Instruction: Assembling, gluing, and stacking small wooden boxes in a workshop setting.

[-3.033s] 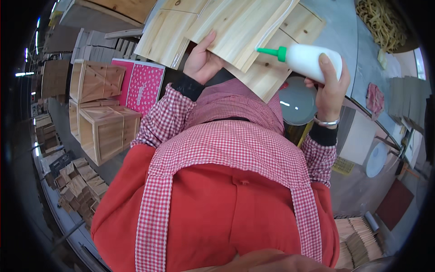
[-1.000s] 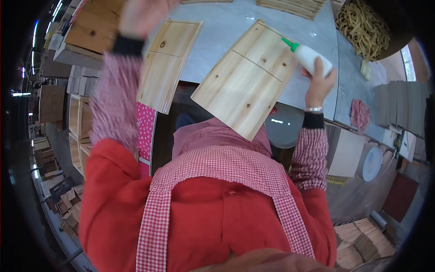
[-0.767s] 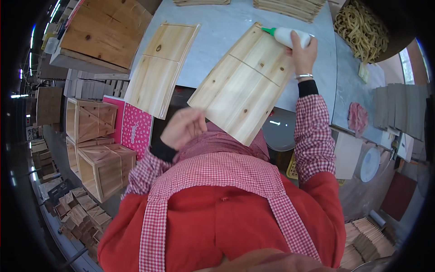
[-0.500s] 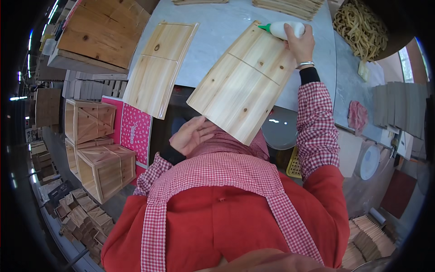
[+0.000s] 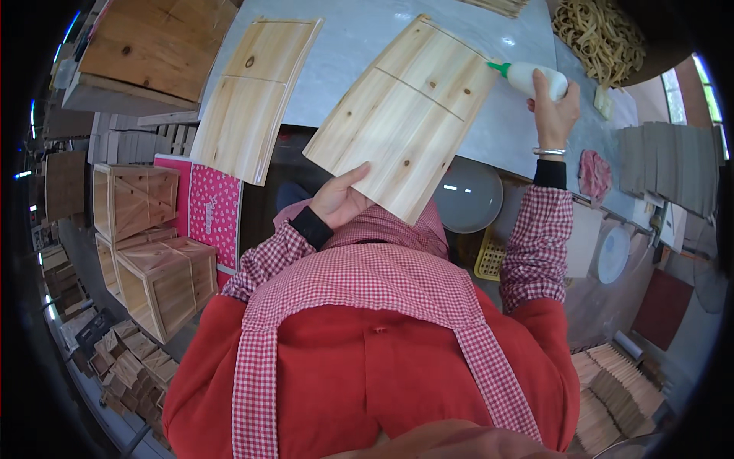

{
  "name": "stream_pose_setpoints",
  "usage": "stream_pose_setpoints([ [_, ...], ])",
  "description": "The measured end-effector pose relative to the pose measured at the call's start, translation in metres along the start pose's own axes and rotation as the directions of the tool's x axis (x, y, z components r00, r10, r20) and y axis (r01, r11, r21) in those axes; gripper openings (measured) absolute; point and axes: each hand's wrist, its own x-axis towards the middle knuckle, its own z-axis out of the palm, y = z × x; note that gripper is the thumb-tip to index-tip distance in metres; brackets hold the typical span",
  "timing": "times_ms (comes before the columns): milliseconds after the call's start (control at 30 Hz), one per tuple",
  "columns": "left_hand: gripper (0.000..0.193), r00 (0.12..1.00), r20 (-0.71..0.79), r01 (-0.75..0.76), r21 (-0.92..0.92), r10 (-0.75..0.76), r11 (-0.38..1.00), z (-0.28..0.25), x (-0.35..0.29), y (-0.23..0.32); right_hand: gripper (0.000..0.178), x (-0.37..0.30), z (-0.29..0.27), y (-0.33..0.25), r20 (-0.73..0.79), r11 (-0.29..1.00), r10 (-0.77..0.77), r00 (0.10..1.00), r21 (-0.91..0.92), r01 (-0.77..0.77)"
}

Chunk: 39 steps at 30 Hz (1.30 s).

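A pale knotty wooden panel lies tilted across the table edge, its near end overhanging toward me. My left hand grips that near edge, thumb on top and fingers underneath, out of sight. In my right hand is a white squeeze bottle with a green nozzle, held nearly level. Its tip is at the panel's far right corner. A groove crosses the panel's upper part, and a thin line runs along its far edge. To the left lies a second, narrower wooden panel, touched by neither hand.
The pale table bears a large wooden box at the far left. A bin of curled strips and a pink cloth are on the right. Wooden crates stand at left; a grey round basin sits below the table edge.
My right hand has moved the bottle rightward, from the panel's far left corner to its far right corner. My left hand, open below the panel before, now holds its near edge.
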Motion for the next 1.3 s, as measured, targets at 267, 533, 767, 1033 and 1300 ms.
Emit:
stream_pose_setpoints([
  [267, 0.047, 0.999, -0.002, -0.04, 0.033, 0.04, 0.999, 0.002, 0.001, -0.007, 0.045, -0.068, 0.081, -0.019, 0.227, 0.904, 0.061, 0.972, 0.4, -0.15],
  [533, 0.046, 0.998, -0.009, -0.057, 0.039, 0.058, 0.998, 0.003, -0.001, -0.013, 0.041, -0.071, 0.097, -0.013, 0.193, 0.962, -0.258, 0.947, 0.144, 0.233],
  [767, 0.047, 0.999, 0.025, -0.029, 0.027, 0.028, 0.999, 0.004, 0.0, -0.02, 0.044, -0.074, 0.013, -0.001, 0.209, 0.976, -0.218, 0.953, 0.043, 0.214],
  [1033, 0.048, 0.999, 0.005, -0.033, 0.067, 0.033, 0.997, 0.014, -0.002, -0.017, 0.038, -0.096, -0.049, 0.009, 0.162, 0.975, 0.033, 0.986, 0.21, -0.067],
  [1300, 0.052, 0.994, -0.012, -0.11, 0.052, 0.111, 0.993, 0.019, -0.009, -0.01, 0.032, -0.086, -0.067, 0.01, 0.249, 0.846, 0.241, 0.938, 0.42, -0.329],
])
